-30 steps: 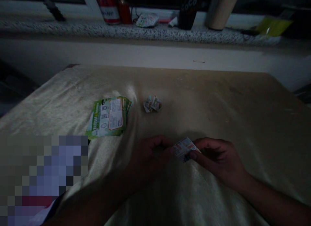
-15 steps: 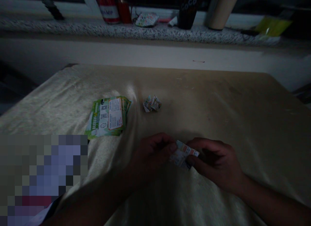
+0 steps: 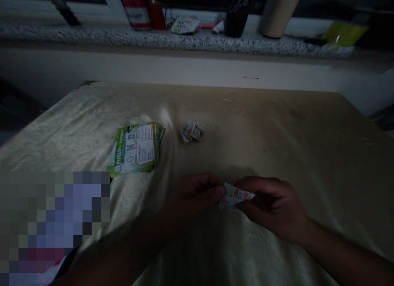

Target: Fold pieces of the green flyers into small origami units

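Observation:
A small printed piece of folded paper [image 3: 232, 195] is held between my two hands, above the front of the cloth-covered table [image 3: 308, 154]. My left hand [image 3: 200, 193] pinches its left corner between thumb and fingers. From the other side my right hand [image 3: 273, 202] grips the right part, thumb below and fingers behind. Beyond my hands lie folded paper pieces [image 3: 192, 131] with a similar print. A stack of green printed leaflets [image 3: 135, 148] rests to the left. The light is dim, so the print on the paper is hard to read.
A speckled stone sill [image 3: 123, 36] runs behind the table. On it stand a red can [image 3: 137, 11], a small red bottle [image 3: 156, 13], a crumpled printed packet [image 3: 185, 25], a dark CoCo cup [image 3: 237, 13], a beige cylinder [image 3: 281, 11] and a yellow packet [image 3: 344, 33].
The paper between my hands has tilted and now shows a narrower, more triangular outline. My left hand has shifted slightly down. The leaflets and the other folded pieces stay put.

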The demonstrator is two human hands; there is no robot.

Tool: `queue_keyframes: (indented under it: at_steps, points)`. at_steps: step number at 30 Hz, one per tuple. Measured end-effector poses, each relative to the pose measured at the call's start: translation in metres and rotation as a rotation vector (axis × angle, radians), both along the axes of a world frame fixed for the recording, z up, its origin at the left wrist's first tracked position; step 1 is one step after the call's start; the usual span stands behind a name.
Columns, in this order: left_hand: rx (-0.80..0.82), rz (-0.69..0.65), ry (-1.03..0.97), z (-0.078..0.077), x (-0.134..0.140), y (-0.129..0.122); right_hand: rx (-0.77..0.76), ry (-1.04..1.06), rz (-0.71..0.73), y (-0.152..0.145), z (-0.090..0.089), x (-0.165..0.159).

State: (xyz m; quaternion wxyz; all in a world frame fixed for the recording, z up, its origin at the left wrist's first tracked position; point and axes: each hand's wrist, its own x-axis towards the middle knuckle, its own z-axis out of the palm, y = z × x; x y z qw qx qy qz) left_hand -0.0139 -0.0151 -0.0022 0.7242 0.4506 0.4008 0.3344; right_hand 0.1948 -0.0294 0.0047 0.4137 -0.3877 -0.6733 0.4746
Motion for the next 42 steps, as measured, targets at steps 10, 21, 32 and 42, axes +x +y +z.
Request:
queue_keyframes:
  at_steps: [10,21,32,42]
  points:
    - [0.356,-0.147,0.353,0.008,0.0,-0.011,-0.01,0.019,0.013,-0.001,-0.006,0.005]
    - [0.802,-0.262,0.481,0.016,-0.003,-0.013,-0.005,-0.006,0.047,-0.001,-0.011,0.007]
    - [0.713,-0.207,0.503,0.011,-0.004,-0.014,-0.035,0.003,0.031,0.0,-0.009,0.004]
    - [0.495,0.05,0.437,0.002,-0.004,-0.012,-0.155,0.14,0.043,0.0,-0.007,0.005]
